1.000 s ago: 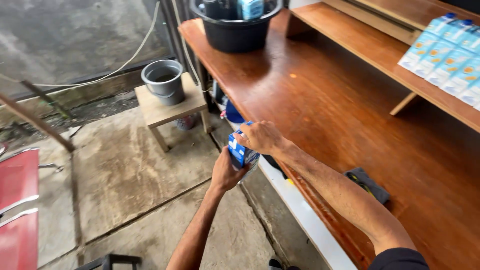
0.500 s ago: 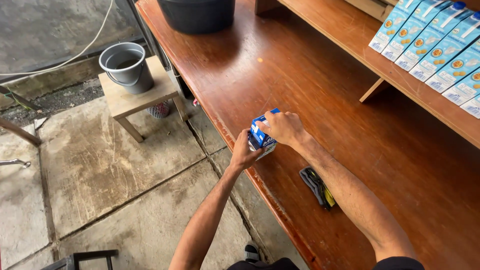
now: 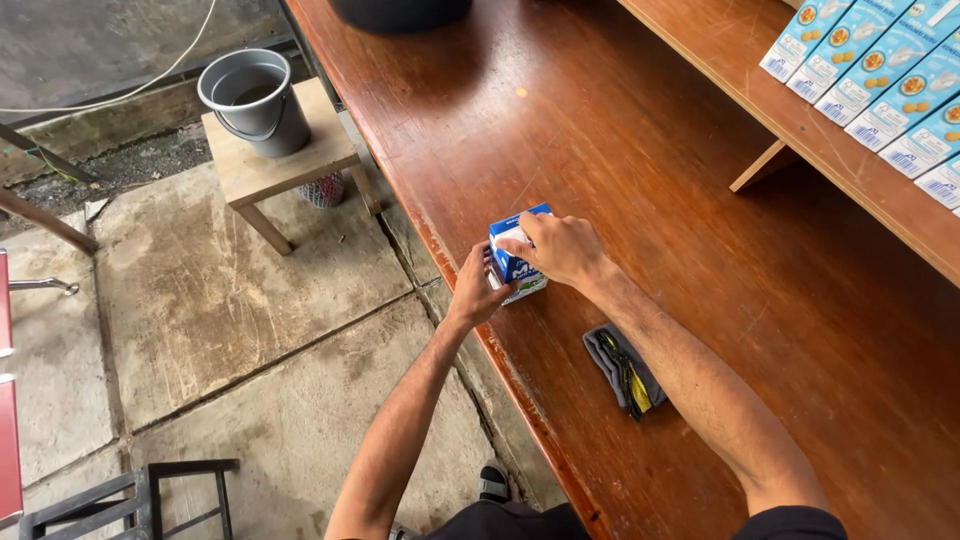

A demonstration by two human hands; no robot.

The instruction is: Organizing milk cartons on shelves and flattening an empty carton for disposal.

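A small blue and white carton (image 3: 518, 262) stands near the front edge of a long brown wooden counter (image 3: 640, 180). My left hand (image 3: 476, 289) grips its left side from the counter's edge. My right hand (image 3: 556, 247) covers its top and right side, fingers curled over the upper corner. Both hands hold the same carton, which rests upright on the wood.
A folded grey and yellow cloth (image 3: 624, 369) lies on the counter by my right forearm. Several blue cartons (image 3: 880, 70) line a shelf at the upper right. A grey bucket (image 3: 255, 100) sits on a low wooden stool (image 3: 290, 170) on the concrete floor. A dark metal frame (image 3: 130, 495) stands lower left.
The carton has come from beyond the counter's edge onto the wood and now rests there. Both hands stayed on it. The view shifted right along the counter.
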